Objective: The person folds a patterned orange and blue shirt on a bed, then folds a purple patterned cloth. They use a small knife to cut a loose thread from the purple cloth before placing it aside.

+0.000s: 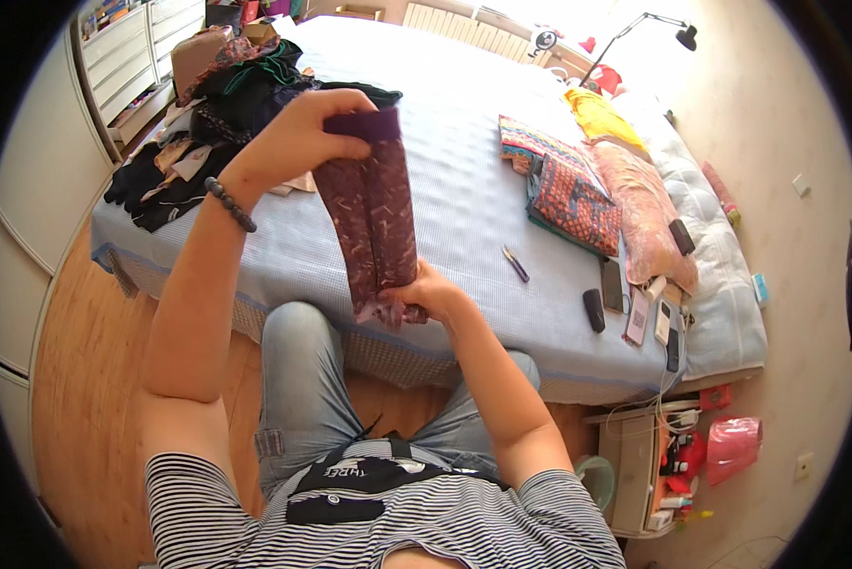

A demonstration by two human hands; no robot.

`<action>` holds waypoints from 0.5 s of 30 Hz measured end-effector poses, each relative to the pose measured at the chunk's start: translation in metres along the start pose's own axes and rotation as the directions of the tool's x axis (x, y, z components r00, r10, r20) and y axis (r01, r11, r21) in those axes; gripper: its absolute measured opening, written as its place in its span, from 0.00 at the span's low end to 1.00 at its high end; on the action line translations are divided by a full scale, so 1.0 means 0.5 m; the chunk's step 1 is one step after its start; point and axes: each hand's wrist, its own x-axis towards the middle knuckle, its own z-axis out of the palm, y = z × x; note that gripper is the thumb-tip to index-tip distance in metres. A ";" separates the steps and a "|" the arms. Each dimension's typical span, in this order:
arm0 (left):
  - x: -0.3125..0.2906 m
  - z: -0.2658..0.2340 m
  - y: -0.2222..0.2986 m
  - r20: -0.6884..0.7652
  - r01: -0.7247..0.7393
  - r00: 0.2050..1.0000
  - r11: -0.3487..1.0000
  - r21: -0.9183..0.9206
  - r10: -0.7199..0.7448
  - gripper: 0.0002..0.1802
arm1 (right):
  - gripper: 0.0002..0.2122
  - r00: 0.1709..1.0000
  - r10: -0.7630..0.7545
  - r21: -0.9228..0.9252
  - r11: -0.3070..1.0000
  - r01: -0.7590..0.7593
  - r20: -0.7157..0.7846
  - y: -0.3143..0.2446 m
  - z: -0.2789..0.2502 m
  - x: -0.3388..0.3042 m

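Observation:
A long, narrow maroon garment [378, 213] with small pale flecks and a dark purple band at its top hangs between my hands above the bed's front edge. It looks folded lengthwise; its exact kind cannot be told. Up at the purple band, my left hand [321, 123] pinches the cloth between thumb and fingers. My right hand [435, 292] grips the bottom end, where the fabric turns paler and crumpled. Part of the right hand's fingers is hidden behind the cloth.
A heap of dark clothes [246, 100] lies on the bed's left side. Folded patterned clothes [575, 201] rest to the right, near a pink pillow [634, 204]. A pen [515, 264], a black case [594, 310] and phones [637, 316] lie on the light-blue bedspread [464, 180].

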 end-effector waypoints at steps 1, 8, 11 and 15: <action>-0.004 -0.004 -0.018 -0.027 0.018 0.999 0.998 -0.068 -0.020 0.15 | 0.24 0.999 0.024 0.015 1.000 -0.024 0.024 0.015 -0.006 -0.011; -0.017 0.049 -0.315 -0.214 0.160 0.950 0.944 -0.288 -0.226 0.16 | 0.22 0.988 0.040 0.210 0.978 -0.009 -0.146 0.085 -0.099 -0.104; -0.067 0.139 -0.437 -0.226 0.226 0.910 0.872 -0.435 -0.349 0.16 | 0.19 0.869 0.107 0.183 0.983 -0.019 -0.484 0.108 -0.179 -0.091; -0.147 0.248 -0.531 -0.305 0.392 0.813 0.853 -0.344 -0.496 0.20 | 0.19 0.613 -0.532 -0.790 0.545 -0.280 -0.584 0.162 -0.203 -0.071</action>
